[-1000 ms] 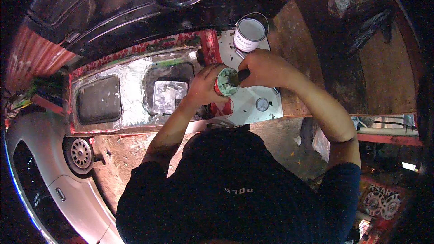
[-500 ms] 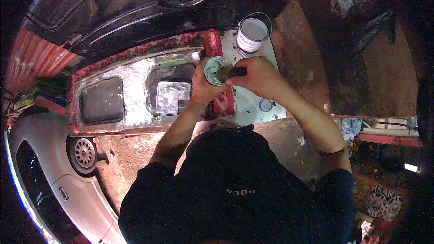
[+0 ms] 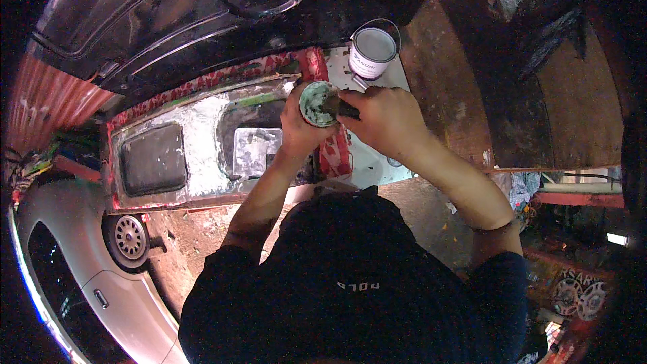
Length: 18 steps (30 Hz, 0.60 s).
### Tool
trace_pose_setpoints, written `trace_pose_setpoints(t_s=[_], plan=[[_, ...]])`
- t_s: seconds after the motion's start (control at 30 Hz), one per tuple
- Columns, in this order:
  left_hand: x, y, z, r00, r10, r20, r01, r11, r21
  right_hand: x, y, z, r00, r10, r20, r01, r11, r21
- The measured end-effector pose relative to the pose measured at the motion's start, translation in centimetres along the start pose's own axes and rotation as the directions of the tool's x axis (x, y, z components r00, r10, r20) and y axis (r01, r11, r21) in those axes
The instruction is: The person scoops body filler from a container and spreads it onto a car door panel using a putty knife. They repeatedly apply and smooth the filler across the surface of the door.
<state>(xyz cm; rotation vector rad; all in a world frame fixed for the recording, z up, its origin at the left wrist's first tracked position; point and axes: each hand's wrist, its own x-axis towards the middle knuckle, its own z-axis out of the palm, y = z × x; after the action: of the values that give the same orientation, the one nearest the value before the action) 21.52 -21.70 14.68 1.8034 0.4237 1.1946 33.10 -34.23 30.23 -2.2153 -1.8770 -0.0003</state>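
Note:
My left hand (image 3: pixel 295 133) is wrapped round a small open tin (image 3: pixel 315 102) with pale green paste streaked over its inside. Closed on the dark handle of a putty knife (image 3: pixel 349 105), my right hand (image 3: pixel 391 118) holds the blade at the mouth of the tin, where the paste is. Just left of my left hand, a clear square plastic container (image 3: pixel 257 145) with white smears rests on a long panel (image 3: pixel 201 155). White filler covers the panel's middle, between two dark recesses. A metal can (image 3: pixel 369 67) with a wire bail stands beyond my right hand.
Red-patterned cloth (image 3: pixel 313 62) borders the panel, beside a white board (image 3: pixel 397 81). A small round lid (image 3: pixel 394 161) is partly hidden by my right forearm. Dark car bodywork (image 3: pixel 168 27) spans the far side. A silver car (image 3: pixel 87 249) stands left; brown boards (image 3: pixel 451 87) lie right.
The tin and both hands have shifted slightly left in the picture. My right hand has turned over the putty knife, and its forearm now covers most of the small round lid.

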Motion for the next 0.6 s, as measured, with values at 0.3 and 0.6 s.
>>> trace_pose_setpoints(t_s=[0.3, 0.6], plan=[[-0.2, -0.3, -0.5, 0.999, 0.019, 0.028, -0.021, 0.999, 0.049, 0.1, 1.1, 3.2, 0.991, -0.045, -0.13, 0.072, 0.975, 0.211], [0.6, 1.4, -1.7, 0.953, 0.014, 0.303, -0.013, 1.0, -0.006, -0.4, 1.2, -1.4, 0.997, -0.079, 0.001, 0.078, 0.994, 0.083]])
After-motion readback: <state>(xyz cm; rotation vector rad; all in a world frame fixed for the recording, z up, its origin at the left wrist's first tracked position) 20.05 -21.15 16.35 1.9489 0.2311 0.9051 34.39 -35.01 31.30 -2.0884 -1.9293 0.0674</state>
